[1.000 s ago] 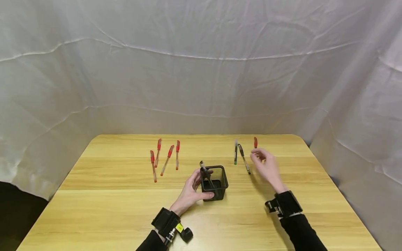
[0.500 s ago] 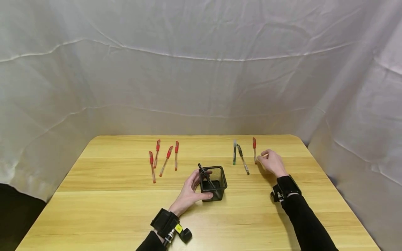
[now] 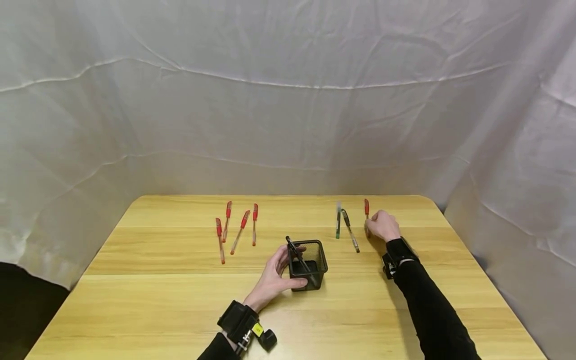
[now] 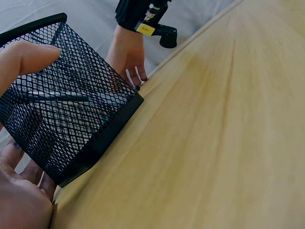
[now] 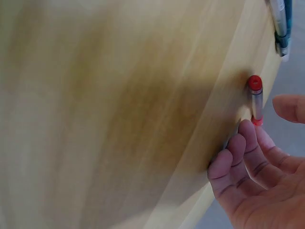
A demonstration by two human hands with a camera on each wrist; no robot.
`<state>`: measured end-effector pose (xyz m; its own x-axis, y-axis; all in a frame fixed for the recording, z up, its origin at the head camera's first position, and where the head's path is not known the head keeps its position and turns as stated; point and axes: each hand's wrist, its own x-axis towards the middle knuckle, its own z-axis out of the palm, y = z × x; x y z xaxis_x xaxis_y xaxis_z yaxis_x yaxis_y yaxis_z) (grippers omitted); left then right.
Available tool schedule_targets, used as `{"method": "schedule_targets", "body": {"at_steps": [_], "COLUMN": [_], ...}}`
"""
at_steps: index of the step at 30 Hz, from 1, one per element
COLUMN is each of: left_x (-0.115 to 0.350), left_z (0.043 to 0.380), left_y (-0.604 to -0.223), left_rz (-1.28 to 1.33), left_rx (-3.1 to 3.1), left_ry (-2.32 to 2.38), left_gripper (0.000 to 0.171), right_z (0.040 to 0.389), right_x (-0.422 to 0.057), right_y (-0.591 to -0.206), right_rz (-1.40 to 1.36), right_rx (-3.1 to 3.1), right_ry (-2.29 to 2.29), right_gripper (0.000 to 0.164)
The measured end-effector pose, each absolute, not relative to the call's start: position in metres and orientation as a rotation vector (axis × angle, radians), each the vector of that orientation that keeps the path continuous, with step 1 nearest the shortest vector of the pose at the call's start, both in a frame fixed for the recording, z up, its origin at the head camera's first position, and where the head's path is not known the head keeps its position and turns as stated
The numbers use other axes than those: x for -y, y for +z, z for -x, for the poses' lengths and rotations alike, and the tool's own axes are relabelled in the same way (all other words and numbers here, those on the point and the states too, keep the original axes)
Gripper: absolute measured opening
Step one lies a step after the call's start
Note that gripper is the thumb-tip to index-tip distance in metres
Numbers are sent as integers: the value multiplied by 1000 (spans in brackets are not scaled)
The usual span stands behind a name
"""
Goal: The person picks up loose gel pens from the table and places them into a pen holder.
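Note:
My left hand [image 3: 271, 282] grips a black mesh pen holder [image 3: 317, 279] from its left side, thumb along the front wall. One black pen [image 3: 294, 248] leans inside, its top sticking out past the rim. On the right, my right hand [image 3: 383, 225] is at the near end of a red-capped pen [image 3: 366, 205] lying on the table. The right wrist view has this red pen [image 5: 256, 98] between the spread thumb and the loosely bent fingers [image 5: 220, 164], with the thumb apart from it. Through the mesh holder [image 4: 86, 114] in the left wrist view, a pen shows.
Left of the holder lie several red pens [image 3: 243, 220] on the wooden table [image 3: 157, 305]. A green pen [image 3: 338, 220] and a black pen [image 3: 349, 229] lie between the holder and my right hand. Pale cloth [image 3: 288, 125] hangs behind the table.
My right hand first drew right, uncovering the red pen, then came back left to its near end, covering part of it. The black pen in the holder settled slightly; my left hand stays put.

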<state>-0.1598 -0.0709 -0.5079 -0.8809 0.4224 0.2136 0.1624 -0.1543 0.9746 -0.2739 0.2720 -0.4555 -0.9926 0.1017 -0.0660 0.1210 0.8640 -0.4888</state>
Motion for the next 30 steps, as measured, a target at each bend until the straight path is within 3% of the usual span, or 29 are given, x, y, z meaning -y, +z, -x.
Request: {"method": "schedule_targets", "body": {"at_steps": [18,30], "left_x": [70,70], "left_z": [161,160], "left_y": [-507,-507], "left_rz": [-660,-669], "left_rx": [-1934,-1917], "left_ry": [2145,2159], "left_gripper": [83,83], "right_z": [300,303], "right_x": [-261,-260], "right_y": [-453,-453], "right_rz": [-369,-331], "right_rx": [-2857,-2873], "right_ry": [-481,-462], "right_gripper": [37,31]}}
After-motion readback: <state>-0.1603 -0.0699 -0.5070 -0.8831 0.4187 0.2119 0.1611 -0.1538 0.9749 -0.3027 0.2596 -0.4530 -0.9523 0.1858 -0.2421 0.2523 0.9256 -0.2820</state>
